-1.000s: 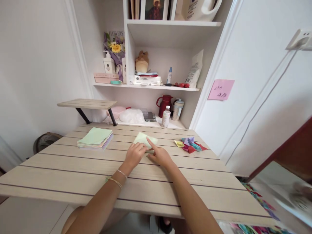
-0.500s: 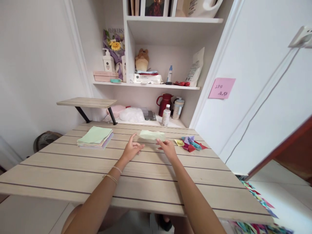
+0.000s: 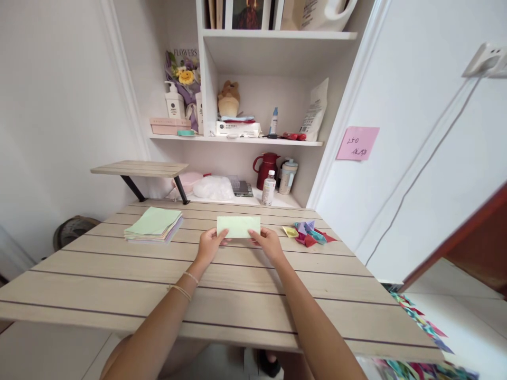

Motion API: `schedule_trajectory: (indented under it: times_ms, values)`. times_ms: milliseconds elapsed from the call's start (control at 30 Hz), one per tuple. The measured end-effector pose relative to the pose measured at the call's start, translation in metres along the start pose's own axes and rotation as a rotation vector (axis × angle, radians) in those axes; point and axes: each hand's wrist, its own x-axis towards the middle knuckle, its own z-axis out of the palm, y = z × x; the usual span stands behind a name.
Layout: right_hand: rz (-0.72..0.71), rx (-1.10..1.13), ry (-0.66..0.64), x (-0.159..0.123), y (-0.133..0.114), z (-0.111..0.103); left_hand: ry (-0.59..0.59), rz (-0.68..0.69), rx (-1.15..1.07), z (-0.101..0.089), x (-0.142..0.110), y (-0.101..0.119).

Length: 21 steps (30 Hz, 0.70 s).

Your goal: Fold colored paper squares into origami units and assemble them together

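Between my hands is a pale green sheet of paper (image 3: 238, 226), a flat rectangle wider than tall, held just over the slatted table (image 3: 237, 285). My left hand (image 3: 212, 244) pinches its lower left corner, thumb on the near face. On the other side my right hand (image 3: 270, 243) grips the lower right part, thumb likewise in front. The fingers behind the paper are mostly hidden. To the left lies a stack of coloured paper (image 3: 154, 224) with a green sheet on top. Several small folded paper pieces (image 3: 309, 233) in yellow, purple, teal and red lie in a pile to the right.
A small raised shelf (image 3: 138, 168) on black legs stands at the table's back left. At the back are a clear bottle (image 3: 268, 189), a red jug (image 3: 266, 170) and a light tumbler (image 3: 288, 177). More coloured folded paper (image 3: 420, 322) lies low, past the table's right edge.
The paper was tilted and held by my right hand, with my left fingers spread beside it. Now it faces me flat, slightly further left, and my left hand has closed on its left side.
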Motion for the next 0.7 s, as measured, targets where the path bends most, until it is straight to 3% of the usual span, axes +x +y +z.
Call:
schedule_trajectory:
  times_ms: [167, 333, 433, 600, 700]
  values:
    - [0.017, 0.083, 0.062, -0.005, 0.0, 0.007, 0.087, 0.074, -0.09, 0.001, -0.002, 0.002]
    - [-0.051, 0.029, 0.095, -0.008, 0.001, 0.011, -0.116, 0.069, -0.103, 0.008, -0.009, 0.007]
    - [-0.079, -0.06, -0.023, -0.009, -0.002, 0.013, -0.197, 0.035, -0.057, 0.012, -0.011, 0.005]
    - [-0.273, -0.351, -0.291, -0.015, -0.014, 0.012, -0.15, -0.014, -0.082, 0.007, -0.005, -0.001]
    - [-0.375, -0.456, -0.365, -0.017, -0.02, 0.006, -0.171, -0.032, -0.118, 0.003, -0.003, -0.001]
